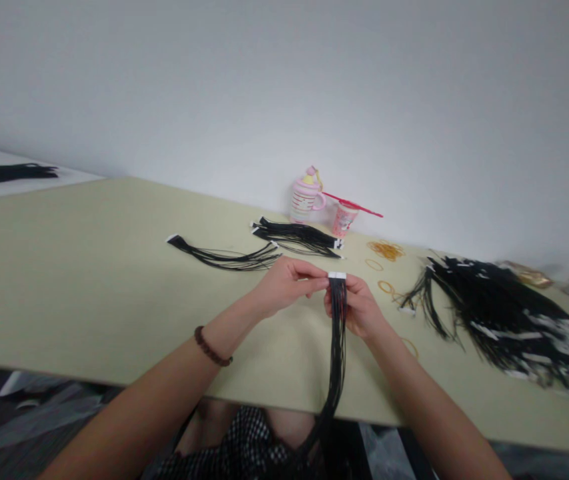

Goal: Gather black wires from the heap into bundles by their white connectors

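Note:
Between my hands stands a black wire harness (337,333) with a white connector (337,275) at its top end. Its wires hang down over the table's front edge toward my lap. My left hand (292,283) pinches the connector's left side between thumb and finger. On the other side, my right hand (357,307) closes around the wires just below the connector, its fingers partly hidden behind them. Just beyond my left hand, another black wire harness (224,259) lies curved on the table, with white ends.
A bundle of harnesses (299,233) lies before a pink mug (303,200) and a pink cup (344,219) with a red stick (354,204) across it. Rubber bands (386,251) are scattered rightward. A large harness pile (509,307) covers the table's (89,280) right side.

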`<state>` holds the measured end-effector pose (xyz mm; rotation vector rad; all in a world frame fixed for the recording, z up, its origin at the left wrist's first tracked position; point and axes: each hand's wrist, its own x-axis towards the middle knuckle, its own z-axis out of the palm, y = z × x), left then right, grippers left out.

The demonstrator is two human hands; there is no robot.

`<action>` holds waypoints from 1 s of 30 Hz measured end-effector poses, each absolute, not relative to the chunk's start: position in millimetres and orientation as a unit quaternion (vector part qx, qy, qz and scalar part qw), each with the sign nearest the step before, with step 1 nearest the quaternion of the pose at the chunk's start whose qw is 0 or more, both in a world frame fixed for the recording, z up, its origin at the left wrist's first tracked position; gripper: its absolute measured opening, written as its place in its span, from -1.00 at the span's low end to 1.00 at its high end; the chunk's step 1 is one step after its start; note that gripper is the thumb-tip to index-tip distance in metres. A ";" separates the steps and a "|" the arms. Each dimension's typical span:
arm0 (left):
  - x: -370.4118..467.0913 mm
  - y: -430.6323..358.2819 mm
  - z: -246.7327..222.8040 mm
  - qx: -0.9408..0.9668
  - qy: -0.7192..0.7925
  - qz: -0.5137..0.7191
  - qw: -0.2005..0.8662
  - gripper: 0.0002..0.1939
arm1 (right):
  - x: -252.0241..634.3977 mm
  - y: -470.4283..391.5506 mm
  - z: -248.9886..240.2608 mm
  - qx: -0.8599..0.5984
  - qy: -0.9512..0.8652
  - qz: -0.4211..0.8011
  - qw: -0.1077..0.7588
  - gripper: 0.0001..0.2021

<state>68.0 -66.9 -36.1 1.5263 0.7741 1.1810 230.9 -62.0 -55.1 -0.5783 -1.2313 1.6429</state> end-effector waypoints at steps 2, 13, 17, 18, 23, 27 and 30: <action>67.3 -67.0 -35.8 0.636 0.317 0.485 0.509 -0.82 | 230.8 -61.9 -55.3 -0.238 -0.507 0.674 0.482 -0.78; 65.3 -64.8 -38.4 0.654 0.313 0.478 0.496 -0.78 | 230.4 -62.6 -54.3 -0.241 -0.515 0.661 0.489 -0.79; 66.1 -65.6 -37.6 0.654 0.320 0.483 0.487 -0.80 | 230.4 -62.5 -55.0 -0.243 -0.520 0.655 0.492 -0.79; 66.5 -65.9 -37.2 0.652 0.323 0.485 0.485 -0.82 | 230.2 -62.3 -55.5 -0.244 -0.521 0.653 0.492 -0.79; 69.4 -67.7 -35.9 0.637 0.352 0.500 0.469 -0.88 | 228.7 -61.2 -58.0 -0.254 -0.524 0.646 0.494 -0.78; 71.9 -68.2 -36.8 0.624 0.363 0.505 0.472 -0.93 | 228.4 -60.3 -58.7 -0.262 -0.532 0.638 0.492 -0.80; 72.5 -67.5 -38.8 0.627 0.370 0.503 0.467 -0.95 | 228.2 -59.9 -58.7 -0.267 -0.540 0.633 0.487 -0.83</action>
